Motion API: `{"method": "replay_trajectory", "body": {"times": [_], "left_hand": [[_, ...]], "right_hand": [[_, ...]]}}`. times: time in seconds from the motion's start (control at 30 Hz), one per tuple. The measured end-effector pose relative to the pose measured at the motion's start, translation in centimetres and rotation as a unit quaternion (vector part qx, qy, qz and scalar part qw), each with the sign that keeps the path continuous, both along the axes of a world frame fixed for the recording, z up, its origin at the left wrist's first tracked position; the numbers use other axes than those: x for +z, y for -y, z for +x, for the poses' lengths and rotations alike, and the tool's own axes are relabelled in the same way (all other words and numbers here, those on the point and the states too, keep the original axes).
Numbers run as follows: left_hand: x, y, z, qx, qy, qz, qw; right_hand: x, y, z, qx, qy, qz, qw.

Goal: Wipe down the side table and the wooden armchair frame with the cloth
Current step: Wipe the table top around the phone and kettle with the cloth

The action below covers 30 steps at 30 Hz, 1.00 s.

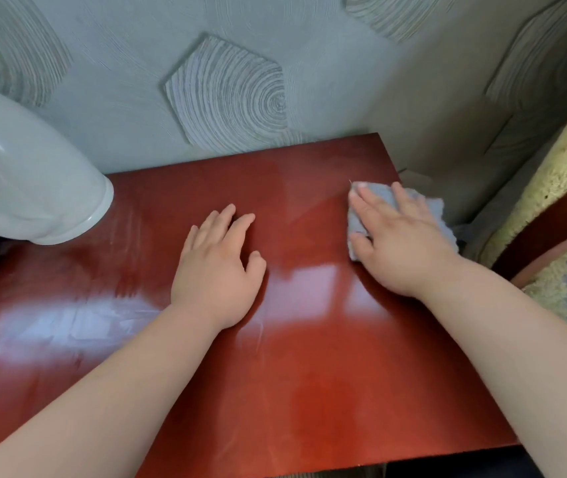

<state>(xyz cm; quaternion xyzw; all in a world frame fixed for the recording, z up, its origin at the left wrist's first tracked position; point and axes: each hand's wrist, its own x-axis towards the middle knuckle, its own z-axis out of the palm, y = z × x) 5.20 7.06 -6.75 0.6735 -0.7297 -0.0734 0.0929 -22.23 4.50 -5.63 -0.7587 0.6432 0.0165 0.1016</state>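
The glossy red-brown tabletop [309, 374] fills most of the view, set against a patterned wall. At the right stands the armchair [550, 232], its dark red wooden frame beside patterned cushions. A white curved appliance [30, 188] rests at the tabletop's far left. The left hand [216, 267] lies flat and open on bare wood near the middle, holding nothing. The right hand [402, 243], fingers spread, presses flat on the grey cloth [430, 215] at the tabletop's right edge; the cloth lies under palm and fingers, not pinched in a closed grip.

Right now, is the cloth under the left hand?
No, the cloth lies under the right hand; the left hand rests bare on the table.
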Motion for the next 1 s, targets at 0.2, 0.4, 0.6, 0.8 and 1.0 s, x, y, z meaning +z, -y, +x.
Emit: {"method": "replay_trajectory", "body": {"times": [0.2, 0.4, 0.6, 0.8, 1.0], "left_hand": [[-0.1, 0.0, -0.2, 0.002, 0.009, 0.001, 1.000], [-0.1, 0.1, 0.0, -0.004, 0.007, -0.001, 1.000], [-0.1, 0.2, 0.0, 0.002, 0.004, 0.010, 1.000], [0.0, 0.6, 0.0, 0.000, -0.003, 0.016, 1.000], [0.3, 6.2, 0.4, 0.005, -0.004, 0.014, 1.000]], "right_hand": [[0.7, -3.3, 5.8, 0.121, 0.094, -0.028, 0.988], [0.3, -0.5, 7.6, 0.160, 0.059, -0.008, 0.985], [0.1, 1.5, 1.0, 0.001, -0.016, 0.012, 1.000], [0.6, -3.6, 5.8, 0.133, 0.047, -0.013, 0.990], [0.4, 3.7, 7.8, 0.208, 0.068, 0.006, 0.976]]}}
